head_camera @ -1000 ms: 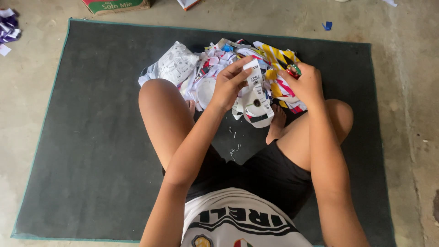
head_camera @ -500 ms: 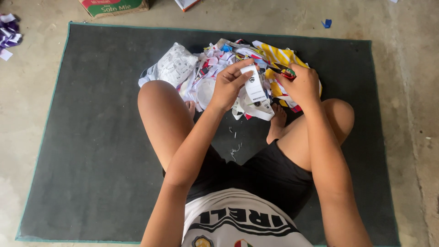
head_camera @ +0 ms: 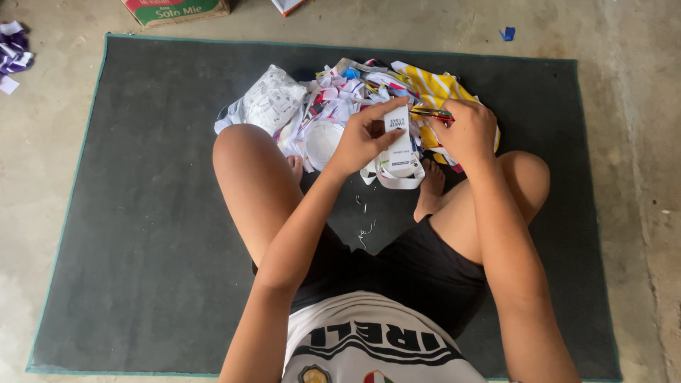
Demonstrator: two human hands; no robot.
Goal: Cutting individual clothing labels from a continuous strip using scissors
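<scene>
I sit cross-legged on a dark mat [head_camera: 142, 213]. My left hand [head_camera: 362, 138] grips a white printed fabric label strip [head_camera: 399, 145] that hangs in loops over my feet. My right hand [head_camera: 468, 131] holds a small pair of scissors [head_camera: 429, 112] with its tips at the top edge of the strip. Right behind my hands lies a heap of white, yellow and coloured cloth and label scraps [head_camera: 333, 99].
A cardboard box [head_camera: 174, 8] stands beyond the mat's far edge. Purple and white scraps [head_camera: 13, 53] lie on the concrete floor at far left, and a small blue scrap [head_camera: 506, 33] at the far right. Thread bits [head_camera: 365, 227] lie on the mat between my legs.
My left hand has lifted and turned the label strip more upright. My right hand has brought the scissors in to the strip's top edge.
</scene>
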